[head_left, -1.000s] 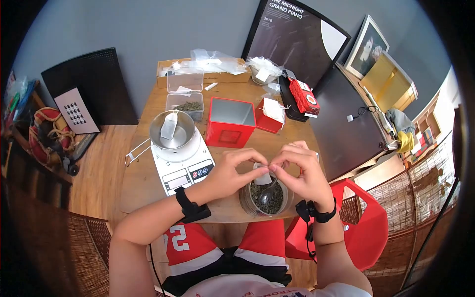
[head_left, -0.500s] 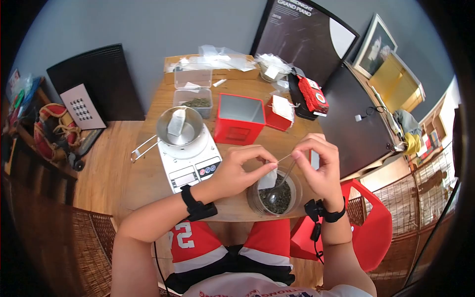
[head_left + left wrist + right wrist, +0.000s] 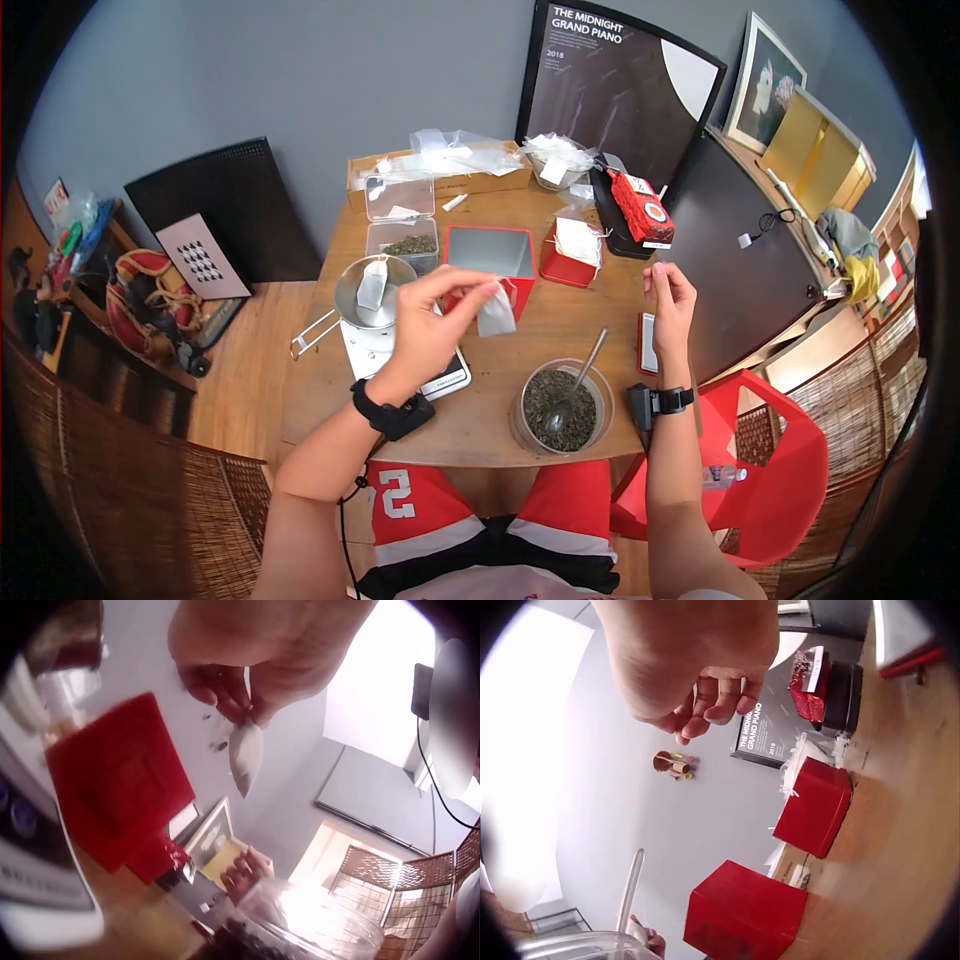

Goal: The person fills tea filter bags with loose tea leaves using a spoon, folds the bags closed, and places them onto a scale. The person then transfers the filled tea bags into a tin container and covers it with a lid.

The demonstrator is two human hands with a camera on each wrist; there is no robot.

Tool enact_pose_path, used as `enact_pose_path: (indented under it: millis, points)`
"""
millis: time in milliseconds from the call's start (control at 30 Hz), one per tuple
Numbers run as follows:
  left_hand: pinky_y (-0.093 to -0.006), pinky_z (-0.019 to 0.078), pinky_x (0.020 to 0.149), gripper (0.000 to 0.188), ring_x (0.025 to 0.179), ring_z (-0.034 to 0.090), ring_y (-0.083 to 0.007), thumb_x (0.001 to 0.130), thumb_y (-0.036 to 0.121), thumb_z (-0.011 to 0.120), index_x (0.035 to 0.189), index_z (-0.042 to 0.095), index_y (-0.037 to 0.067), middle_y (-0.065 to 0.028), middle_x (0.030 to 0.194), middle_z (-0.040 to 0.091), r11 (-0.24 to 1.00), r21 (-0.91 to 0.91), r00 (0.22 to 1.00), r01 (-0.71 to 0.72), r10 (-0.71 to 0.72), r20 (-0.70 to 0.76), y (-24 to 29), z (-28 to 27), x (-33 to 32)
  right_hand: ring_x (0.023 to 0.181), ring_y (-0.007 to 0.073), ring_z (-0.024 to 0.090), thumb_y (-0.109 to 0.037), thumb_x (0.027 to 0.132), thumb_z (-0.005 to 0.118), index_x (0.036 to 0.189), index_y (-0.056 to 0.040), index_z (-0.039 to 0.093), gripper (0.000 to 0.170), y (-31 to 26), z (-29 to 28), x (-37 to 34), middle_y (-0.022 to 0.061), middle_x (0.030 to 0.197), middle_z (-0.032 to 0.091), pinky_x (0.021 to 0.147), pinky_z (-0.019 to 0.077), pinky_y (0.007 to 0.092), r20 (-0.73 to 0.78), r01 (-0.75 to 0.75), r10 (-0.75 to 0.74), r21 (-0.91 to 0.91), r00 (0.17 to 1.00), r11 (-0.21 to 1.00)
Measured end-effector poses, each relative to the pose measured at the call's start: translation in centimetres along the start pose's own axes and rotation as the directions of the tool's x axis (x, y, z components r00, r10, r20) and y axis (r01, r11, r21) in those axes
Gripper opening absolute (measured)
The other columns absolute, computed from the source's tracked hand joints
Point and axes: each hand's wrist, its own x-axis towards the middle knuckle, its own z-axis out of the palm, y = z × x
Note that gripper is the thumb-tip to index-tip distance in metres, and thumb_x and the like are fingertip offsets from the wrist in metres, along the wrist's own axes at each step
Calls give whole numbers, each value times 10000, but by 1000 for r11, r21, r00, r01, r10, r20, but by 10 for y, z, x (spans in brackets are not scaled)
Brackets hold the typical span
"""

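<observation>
Dangling a white pouch [image 3: 496, 317], left hand [image 3: 430, 318] hung above a busy surface [image 3: 480, 390]

The left hand pinched the top of the white pouch between thumb and fingers, letting it hang in front of the red tin [image 3: 522, 292]. The right hand [image 3: 673, 305] was raised well apart, its fingers loosely bent and nothing visible in its grasp. Below, a spoon [image 3: 591, 360] leaned in a clear jar [image 3: 517, 418] of dark dried leaves [image 3: 545, 388], while a second pouch [image 3: 373, 286] lay in the metal pan [image 3: 346, 290] on the white scale [image 3: 362, 353]. The hanging pouch looked very light and limp, its thin material likely to crumple or tear under a hard tug. A gentle pinch at the upper edge, clear of the fuller lower part, seemed the safest hold; whether its mouth was sealed could not be told.
</observation>
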Motion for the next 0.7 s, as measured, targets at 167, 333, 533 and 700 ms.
enact_pose_path:
  millis: [167,333,533,700]
  points:
    - [-242,519,833,109,892,668,-78,944,37,729,1023,769,-27,-50,960,769,985,170,994,18,0,-105,6,-57,20,606,10,432,-214,1059,613,925,-42,694,232,9,-4,-7,-72,710,552,540,308,196,-41,-172,177,105,983,980]
    - [-260,514,794,143,849,655,-84,934,52,729,1054,734,-24,-63,961,762,832,541,991,127,-134,-25,20,-93,34,608,5,438,-230,1052,631,919,-52,699,233,-1,5,-13,-78,710,551,529,296,195,-11,-250,252,85,968,964]
    - [-358,518,840,321,982,676,-258,897,55,719,1214,674,32,-138,1109,705,618,777,990,-119,136,44,15,-82,39,605,-19,442,-196,1040,653,941,-44,716,192,1,6,-14,-89,699,554,521,284,186,13,-239,239,102,971,966]
    - [-333,513,829,259,931,671,-226,888,88,740,1138,706,30,-105,1008,709,858,496,958,-129,-21,285,55,-33,24,649,-11,476,-172,1014,680,968,-17,733,170,13,4,-13,-82,729,592,565,344,187,27,-225,224,32,974,974]
